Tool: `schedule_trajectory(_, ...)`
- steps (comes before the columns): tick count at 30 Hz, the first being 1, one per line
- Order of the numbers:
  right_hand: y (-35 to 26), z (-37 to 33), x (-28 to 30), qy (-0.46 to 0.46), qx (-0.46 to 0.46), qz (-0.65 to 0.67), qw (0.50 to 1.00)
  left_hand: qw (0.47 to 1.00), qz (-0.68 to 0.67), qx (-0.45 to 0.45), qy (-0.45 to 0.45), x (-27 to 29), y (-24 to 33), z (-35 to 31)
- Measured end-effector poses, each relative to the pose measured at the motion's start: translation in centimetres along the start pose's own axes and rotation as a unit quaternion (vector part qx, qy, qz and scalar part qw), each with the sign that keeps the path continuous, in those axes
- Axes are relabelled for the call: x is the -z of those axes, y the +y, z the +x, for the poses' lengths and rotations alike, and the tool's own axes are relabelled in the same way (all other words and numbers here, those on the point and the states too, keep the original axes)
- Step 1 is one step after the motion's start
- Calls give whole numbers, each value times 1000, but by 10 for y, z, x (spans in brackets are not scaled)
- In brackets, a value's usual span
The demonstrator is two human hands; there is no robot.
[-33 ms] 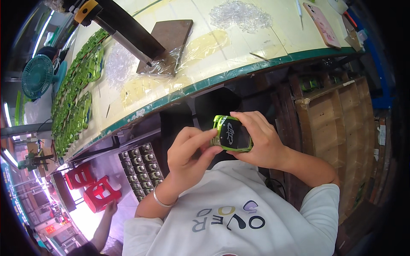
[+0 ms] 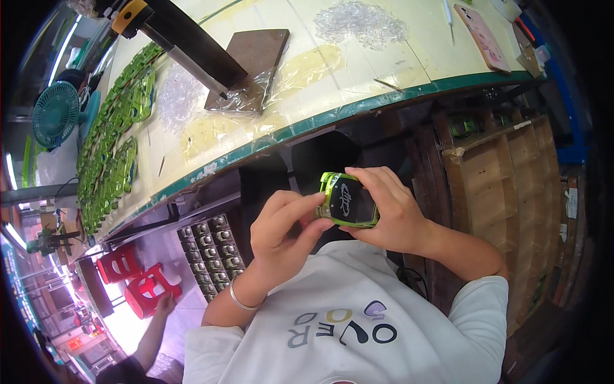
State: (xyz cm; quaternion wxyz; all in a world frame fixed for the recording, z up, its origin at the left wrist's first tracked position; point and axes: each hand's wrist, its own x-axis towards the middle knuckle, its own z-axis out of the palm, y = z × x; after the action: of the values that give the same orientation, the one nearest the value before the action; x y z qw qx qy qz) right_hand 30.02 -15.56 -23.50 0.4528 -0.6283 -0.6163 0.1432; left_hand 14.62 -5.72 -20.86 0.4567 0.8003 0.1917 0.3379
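Observation:
Above my lap I hold a bright green plastic case point(image 2: 354, 201) with a dark, glossy panel and pale lettering on its face. My right hand point(image 2: 395, 214) wraps round its right side, fingers along the upper edge and thumb below. At the left end, my left hand point(image 2: 281, 230) has thumb and index finger closed on the case's edge, by a clear or shiny part. Whether a small piece sits between those fingertips is hidden. A bracelet point(image 2: 245, 297) circles my left wrist.
The green-edged table point(image 2: 300, 96) carries a press-like tool point(image 2: 192, 51) over a brown plate point(image 2: 272, 48), heaps of clear pieces point(image 2: 360, 24), rows of green frames point(image 2: 118, 121) and a phone point(image 2: 481, 37). A compartmented wooden tray point(image 2: 505, 192) stands right. Behind left are red stools point(image 2: 146, 291) and another person's hand point(image 2: 166, 303).
The other person's hand by the red stool has shifted slightly upward in the picture. My own hands and the green case look the same.

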Motion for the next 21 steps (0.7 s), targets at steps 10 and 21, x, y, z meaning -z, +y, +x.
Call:
schedule_trajectory(10,-1,1,3,-11,-5,7,1000,979,137,-122,-92,13,11,13)
schedule_trajectory(21,-4,0,3,8,-27,24,999,951,226,-187,-101,6,11,10)
